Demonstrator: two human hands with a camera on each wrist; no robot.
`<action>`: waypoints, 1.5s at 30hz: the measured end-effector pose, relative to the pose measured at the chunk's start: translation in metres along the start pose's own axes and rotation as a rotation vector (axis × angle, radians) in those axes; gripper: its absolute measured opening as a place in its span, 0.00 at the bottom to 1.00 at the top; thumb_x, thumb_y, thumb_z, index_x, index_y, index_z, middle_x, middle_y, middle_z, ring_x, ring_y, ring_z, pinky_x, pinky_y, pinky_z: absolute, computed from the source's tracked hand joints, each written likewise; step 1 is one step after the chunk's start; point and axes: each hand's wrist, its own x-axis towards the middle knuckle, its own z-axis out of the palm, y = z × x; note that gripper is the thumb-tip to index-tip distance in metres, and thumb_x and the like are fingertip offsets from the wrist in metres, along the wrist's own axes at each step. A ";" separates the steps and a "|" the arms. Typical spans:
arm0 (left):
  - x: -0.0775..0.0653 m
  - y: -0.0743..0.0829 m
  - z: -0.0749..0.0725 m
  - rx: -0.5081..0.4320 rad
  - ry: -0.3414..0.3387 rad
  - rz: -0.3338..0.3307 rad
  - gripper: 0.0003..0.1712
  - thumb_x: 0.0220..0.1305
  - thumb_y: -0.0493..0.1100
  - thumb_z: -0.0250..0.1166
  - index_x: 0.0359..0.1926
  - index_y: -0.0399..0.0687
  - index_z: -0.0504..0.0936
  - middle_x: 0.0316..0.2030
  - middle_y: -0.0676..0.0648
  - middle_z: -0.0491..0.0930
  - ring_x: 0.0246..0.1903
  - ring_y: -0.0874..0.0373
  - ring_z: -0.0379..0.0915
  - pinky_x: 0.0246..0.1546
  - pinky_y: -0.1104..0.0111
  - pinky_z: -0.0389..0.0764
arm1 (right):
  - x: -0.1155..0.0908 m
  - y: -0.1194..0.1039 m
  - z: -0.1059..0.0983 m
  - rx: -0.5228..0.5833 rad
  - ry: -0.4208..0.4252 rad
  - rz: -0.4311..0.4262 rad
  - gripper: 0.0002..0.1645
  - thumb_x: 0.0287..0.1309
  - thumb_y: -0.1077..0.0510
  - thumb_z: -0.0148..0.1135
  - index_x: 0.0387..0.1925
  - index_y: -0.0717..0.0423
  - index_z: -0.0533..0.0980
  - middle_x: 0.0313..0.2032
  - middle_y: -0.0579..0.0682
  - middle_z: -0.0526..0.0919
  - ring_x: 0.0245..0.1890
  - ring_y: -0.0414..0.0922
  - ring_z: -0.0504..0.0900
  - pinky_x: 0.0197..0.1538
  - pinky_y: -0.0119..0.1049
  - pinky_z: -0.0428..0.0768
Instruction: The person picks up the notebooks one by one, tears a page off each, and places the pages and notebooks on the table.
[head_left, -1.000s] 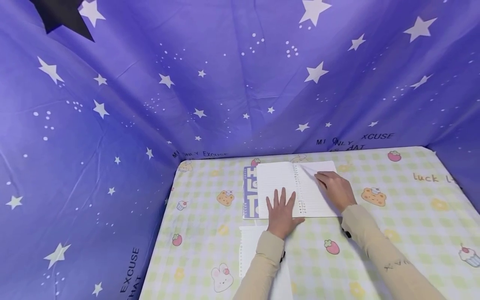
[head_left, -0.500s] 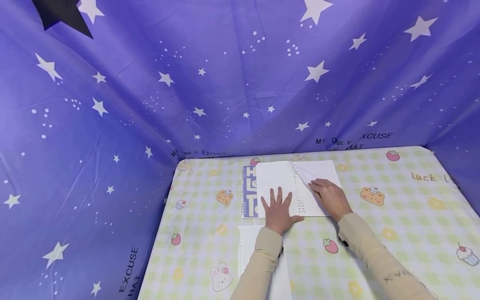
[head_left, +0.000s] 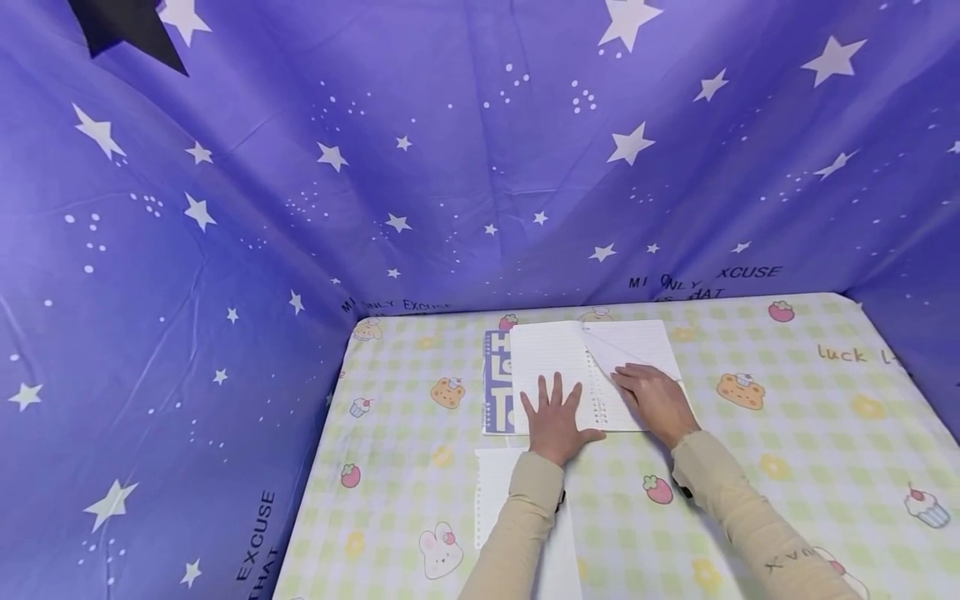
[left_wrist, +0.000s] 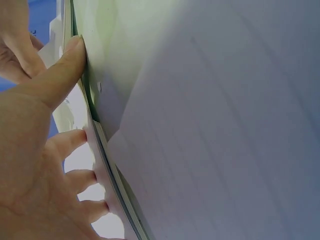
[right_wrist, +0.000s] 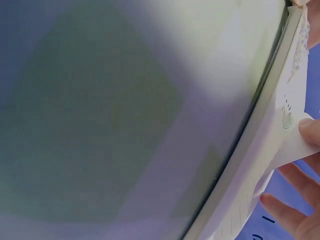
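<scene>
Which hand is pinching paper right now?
The right hand, pinching a lifted page of the open notebook; the left hand instead rests spread on the notebook's left side.

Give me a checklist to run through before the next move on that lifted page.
1. Left grip steadying the notebook: ok, fingers spread on the left page.
2. Right grip on the lifted page: ok, pinched between thumb and fingers in the right wrist view.
3. Lifted page free of the binding: cannot tell, the join at its top is too small to see.
4. Sheet clear of the left sleeve: not ok, the sleeve covers part of it.
5. Notebook on the table: ok.
</scene>
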 end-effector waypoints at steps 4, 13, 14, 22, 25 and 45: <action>-0.001 -0.001 0.000 -0.004 0.014 0.005 0.52 0.39 0.79 0.56 0.67 0.69 0.61 0.69 0.48 0.52 0.68 0.45 0.43 0.61 0.41 0.53 | -0.003 -0.004 -0.002 -0.004 -0.033 -0.003 0.17 0.51 0.63 0.63 0.45 0.61 0.80 0.47 0.57 0.81 0.51 0.56 0.75 0.58 0.52 0.68; -0.002 0.000 -0.001 -0.004 0.021 0.004 0.51 0.40 0.79 0.56 0.66 0.69 0.61 0.69 0.49 0.53 0.68 0.46 0.44 0.61 0.42 0.54 | -0.007 -0.009 -0.008 -0.004 -0.014 -0.015 0.18 0.51 0.62 0.63 0.46 0.60 0.80 0.48 0.56 0.80 0.52 0.56 0.75 0.59 0.52 0.67; -0.002 0.000 -0.002 -0.001 0.024 0.004 0.51 0.39 0.79 0.56 0.66 0.69 0.61 0.69 0.49 0.53 0.68 0.46 0.44 0.61 0.42 0.54 | -0.008 -0.010 -0.008 -0.005 -0.013 -0.022 0.18 0.51 0.63 0.64 0.46 0.61 0.80 0.48 0.56 0.80 0.52 0.56 0.75 0.59 0.53 0.66; -0.004 0.000 -0.005 0.011 0.033 0.006 0.50 0.40 0.79 0.55 0.66 0.69 0.61 0.69 0.48 0.53 0.68 0.45 0.44 0.61 0.42 0.55 | -0.012 -0.014 -0.009 -0.032 -0.028 -0.073 0.18 0.49 0.62 0.66 0.44 0.60 0.81 0.47 0.55 0.81 0.52 0.55 0.75 0.58 0.52 0.68; -0.003 0.000 -0.006 0.015 0.030 0.007 0.50 0.41 0.79 0.54 0.67 0.69 0.61 0.69 0.48 0.52 0.68 0.45 0.44 0.61 0.42 0.54 | -0.015 -0.015 -0.010 -0.009 -0.002 -0.059 0.18 0.48 0.62 0.66 0.45 0.60 0.80 0.47 0.55 0.81 0.51 0.55 0.75 0.56 0.51 0.70; 0.000 0.001 -0.002 0.014 0.006 -0.010 0.50 0.40 0.80 0.53 0.66 0.69 0.62 0.70 0.49 0.50 0.69 0.46 0.41 0.62 0.42 0.51 | -0.044 -0.016 -0.012 0.042 -0.047 -0.100 0.17 0.48 0.63 0.65 0.44 0.56 0.81 0.49 0.53 0.80 0.52 0.54 0.75 0.53 0.51 0.72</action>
